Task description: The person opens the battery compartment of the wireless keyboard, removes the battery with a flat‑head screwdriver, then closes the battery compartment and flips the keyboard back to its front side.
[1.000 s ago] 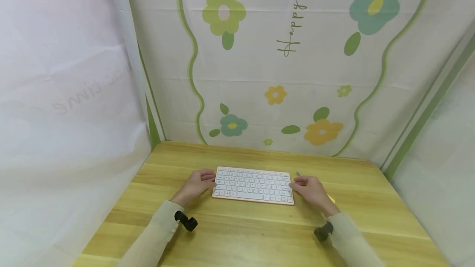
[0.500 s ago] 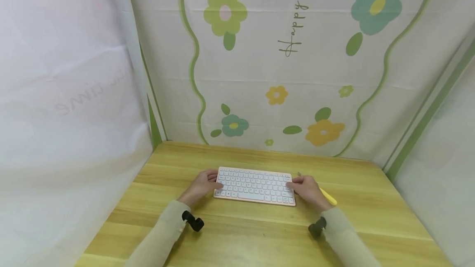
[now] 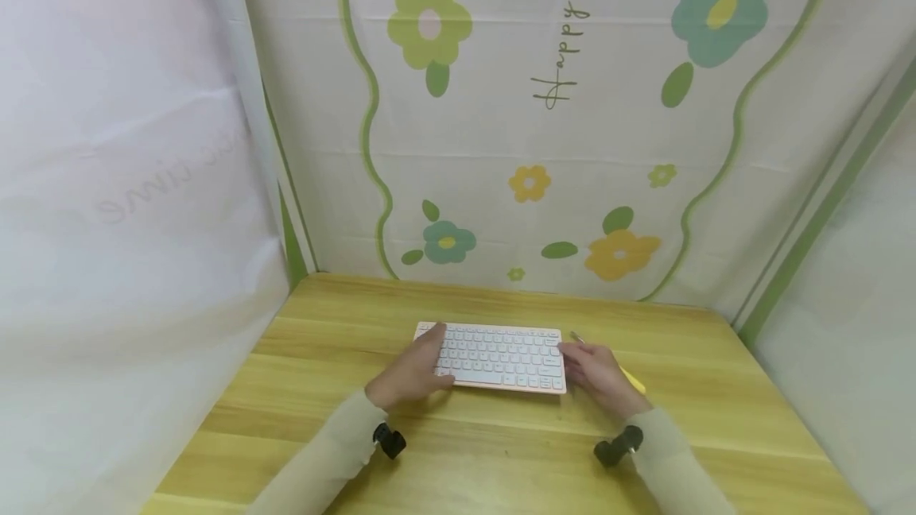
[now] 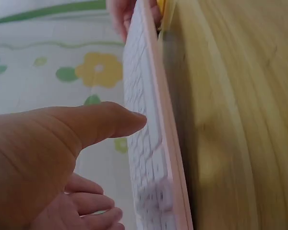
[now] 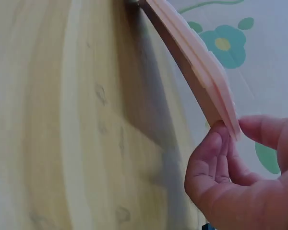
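A white keyboard (image 3: 497, 358) with pinkish edges lies across the middle of the wooden table in the head view. Its right end is raised off the wood, with a shadow beneath it in the right wrist view. My right hand (image 3: 597, 376) pinches that end, thumb on top and fingers curled underneath. Over the left end of the keys is my left hand (image 3: 415, 370). Its thumb (image 4: 115, 120) stretches out over the keys in the left wrist view, while the other fingers stay loose and hold nothing.
A yellow-handled tool (image 3: 634, 381) with a thin metal tip lies on the table (image 3: 501, 451), partly behind my right hand. Behind the table hangs a white curtain (image 3: 494, 125) with printed flowers, and more white cloth (image 3: 136, 261) closes off the sides.
My left hand has left the keyboard's left edge and moved right over its keys. My right hand still holds the right edge.
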Available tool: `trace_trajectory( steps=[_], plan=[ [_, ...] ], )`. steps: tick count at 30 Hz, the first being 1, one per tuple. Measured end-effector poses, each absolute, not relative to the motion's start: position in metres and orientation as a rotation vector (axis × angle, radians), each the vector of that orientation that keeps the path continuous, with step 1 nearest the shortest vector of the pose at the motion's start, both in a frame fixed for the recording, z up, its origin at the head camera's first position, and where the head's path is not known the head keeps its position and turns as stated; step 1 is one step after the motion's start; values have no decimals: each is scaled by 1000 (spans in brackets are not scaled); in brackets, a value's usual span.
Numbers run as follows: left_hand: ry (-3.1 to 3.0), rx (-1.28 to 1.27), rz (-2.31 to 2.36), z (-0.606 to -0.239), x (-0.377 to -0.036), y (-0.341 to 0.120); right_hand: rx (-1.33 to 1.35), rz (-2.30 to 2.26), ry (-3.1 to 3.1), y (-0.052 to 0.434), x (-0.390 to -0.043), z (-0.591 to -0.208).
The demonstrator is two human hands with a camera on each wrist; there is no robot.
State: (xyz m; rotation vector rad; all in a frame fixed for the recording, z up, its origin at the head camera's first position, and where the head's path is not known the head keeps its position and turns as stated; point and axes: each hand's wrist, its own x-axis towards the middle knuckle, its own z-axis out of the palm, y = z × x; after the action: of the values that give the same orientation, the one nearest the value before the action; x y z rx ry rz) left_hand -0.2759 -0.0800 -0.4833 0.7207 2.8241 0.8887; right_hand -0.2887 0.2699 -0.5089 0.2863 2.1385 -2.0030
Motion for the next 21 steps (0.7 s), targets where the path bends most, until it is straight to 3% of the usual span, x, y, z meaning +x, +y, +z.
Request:
trace_trajectory(
  steps=[12, 21],
  plan=[
    [3055, 1338, 366, -498, -272, -7, 310, -2090, 2049, 264, -274, -504],
    [3143, 1457, 105, -501, -269, 37, 336, -2148, 2060, 256, -266, -497]
  ],
)
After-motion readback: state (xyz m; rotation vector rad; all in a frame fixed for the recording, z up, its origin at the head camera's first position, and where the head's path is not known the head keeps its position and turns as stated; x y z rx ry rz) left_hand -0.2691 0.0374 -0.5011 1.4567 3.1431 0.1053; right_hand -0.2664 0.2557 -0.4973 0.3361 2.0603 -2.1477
